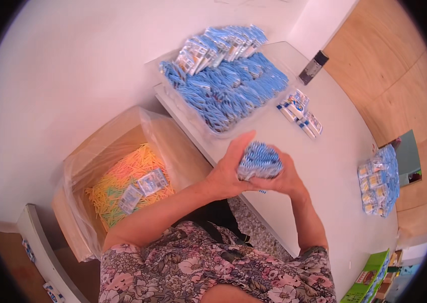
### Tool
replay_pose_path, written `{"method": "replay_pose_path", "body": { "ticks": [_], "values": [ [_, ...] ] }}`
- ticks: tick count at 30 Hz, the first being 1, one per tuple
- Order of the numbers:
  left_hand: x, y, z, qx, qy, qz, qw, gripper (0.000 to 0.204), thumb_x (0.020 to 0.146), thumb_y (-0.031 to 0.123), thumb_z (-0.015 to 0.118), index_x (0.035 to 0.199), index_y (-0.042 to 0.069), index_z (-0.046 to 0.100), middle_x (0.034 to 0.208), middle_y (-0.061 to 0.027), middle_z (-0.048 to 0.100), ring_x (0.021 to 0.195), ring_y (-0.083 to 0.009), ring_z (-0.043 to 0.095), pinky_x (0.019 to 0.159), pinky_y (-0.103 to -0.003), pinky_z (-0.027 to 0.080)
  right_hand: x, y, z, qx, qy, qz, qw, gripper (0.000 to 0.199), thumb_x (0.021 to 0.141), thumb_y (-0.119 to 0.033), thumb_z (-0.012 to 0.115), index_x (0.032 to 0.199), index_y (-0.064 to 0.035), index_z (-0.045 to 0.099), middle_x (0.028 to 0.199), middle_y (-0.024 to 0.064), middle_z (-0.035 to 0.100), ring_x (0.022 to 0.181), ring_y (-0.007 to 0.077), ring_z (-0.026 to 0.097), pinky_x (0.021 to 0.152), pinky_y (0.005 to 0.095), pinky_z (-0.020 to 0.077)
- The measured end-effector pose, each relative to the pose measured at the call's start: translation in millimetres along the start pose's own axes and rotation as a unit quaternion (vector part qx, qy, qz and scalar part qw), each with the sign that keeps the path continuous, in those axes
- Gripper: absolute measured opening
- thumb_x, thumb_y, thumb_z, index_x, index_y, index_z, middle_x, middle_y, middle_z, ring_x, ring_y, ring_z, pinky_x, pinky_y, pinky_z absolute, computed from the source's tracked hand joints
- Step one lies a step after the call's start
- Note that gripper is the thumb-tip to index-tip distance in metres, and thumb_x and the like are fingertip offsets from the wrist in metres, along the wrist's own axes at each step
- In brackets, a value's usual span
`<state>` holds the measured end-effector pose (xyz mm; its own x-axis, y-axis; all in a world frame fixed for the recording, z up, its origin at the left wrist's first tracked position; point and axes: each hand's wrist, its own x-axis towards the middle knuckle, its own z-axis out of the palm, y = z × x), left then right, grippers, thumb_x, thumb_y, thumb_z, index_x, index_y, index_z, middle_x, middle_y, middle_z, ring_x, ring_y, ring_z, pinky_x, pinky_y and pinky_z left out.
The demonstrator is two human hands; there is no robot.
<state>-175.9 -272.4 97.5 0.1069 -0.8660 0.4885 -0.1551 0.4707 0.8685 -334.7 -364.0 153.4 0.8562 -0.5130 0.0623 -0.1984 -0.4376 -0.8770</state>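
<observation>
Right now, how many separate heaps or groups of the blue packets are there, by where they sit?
In the hands, one bundle: 1
Big tray heap: 1
Loose group on table: 1
Pile at table's right edge: 1
In the cardboard box: 1
Total: 5

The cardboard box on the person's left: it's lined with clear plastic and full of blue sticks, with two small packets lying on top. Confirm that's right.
Not quite. The head view shows the cardboard box lined with clear plastic, with two small packets on top, but the sticks inside are yellow, orange and green, not blue. The blue pieces are in the bundle held between the left hand and right hand.
</observation>
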Motion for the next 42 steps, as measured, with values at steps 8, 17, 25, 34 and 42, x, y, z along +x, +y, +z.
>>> {"method": "replay_pose_path", "body": {
  "ticks": [8, 17, 25, 34, 42],
  "values": [
    [-8.7, 30.4, -128.4, 0.200, 0.225, -0.044, 0.953, 0.078, 0.067, 0.029, 0.078, 0.131, 0.009, 0.039, 0.130, -0.0088, 0.040, 0.104, -0.0227, 0.047, 0.082, -0.035, 0.041, 192.8, -46.6, 25.8, 0.258, 0.118, -0.040, 0.958, 0.038, 0.069, -0.010, 0.075, 0.103, 0.0035, 0.063, 0.095, 0.0090, 0.066, 0.083, 0.0168, 0.064, 0.074, 0.0296, 0.0513],
    [53.0, -30.1, -203.1, 0.460, 0.167, 0.070, 0.870, 0.039, 0.070, 0.004, 0.065, 0.108, 0.008, 0.058, 0.117, -0.0120, 0.054, 0.107, -0.0315, 0.050, 0.086, -0.042, 0.040, 335.5, 6.7, 62.6, -0.168, 0.314, -0.083, 0.931, 0.066, 0.065, -0.028, 0.075, 0.111, 0.0125, 0.049, 0.101, 0.0241, 0.062, 0.094, 0.0332, 0.062, 0.080, 0.0386, 0.0493],
    [125.1, -55.3, -232.3, 0.412, 0.147, -0.012, 0.899, 0.042, 0.078, 0.006, 0.056, 0.120, 0.003, 0.050, 0.128, -0.0151, 0.047, 0.112, -0.0331, 0.051, 0.091, -0.042, 0.043, 344.4, -2.2, 59.6, -0.242, 0.136, -0.044, 0.960, 0.069, 0.064, -0.039, 0.075, 0.103, 0.0121, 0.051, 0.101, 0.0315, 0.058, 0.098, 0.0406, 0.058, 0.082, 0.0415, 0.0467],
    [132.8, -68.9, -228.1, 0.588, -0.046, -0.093, 0.802, 0.044, 0.082, 0.020, 0.060, 0.121, 0.001, 0.052, 0.138, -0.0169, 0.038, 0.114, -0.0305, 0.051, 0.093, -0.041, 0.042, 335.1, 23.3, 24.3, -0.316, 0.078, -0.032, 0.945, 0.053, 0.065, -0.041, 0.076, 0.087, 0.0035, 0.059, 0.070, 0.0148, 0.062, 0.065, 0.0247, 0.061, 0.061, 0.0360, 0.0478],
    [113.4, -58.7, -235.7, 0.548, 0.017, -0.039, 0.836, 0.028, 0.085, 0.031, 0.057, 0.099, 0.008, 0.065, 0.112, -0.0118, 0.056, 0.112, -0.0264, 0.049, 0.101, -0.043, 0.029, 281.0, -0.1, 31.7, -0.273, 0.171, -0.051, 0.945, 0.055, 0.065, -0.038, 0.078, 0.092, 0.0053, 0.060, 0.066, 0.0095, 0.061, 0.060, 0.0152, 0.059, 0.058, 0.0304, 0.0471]
  ]
}}
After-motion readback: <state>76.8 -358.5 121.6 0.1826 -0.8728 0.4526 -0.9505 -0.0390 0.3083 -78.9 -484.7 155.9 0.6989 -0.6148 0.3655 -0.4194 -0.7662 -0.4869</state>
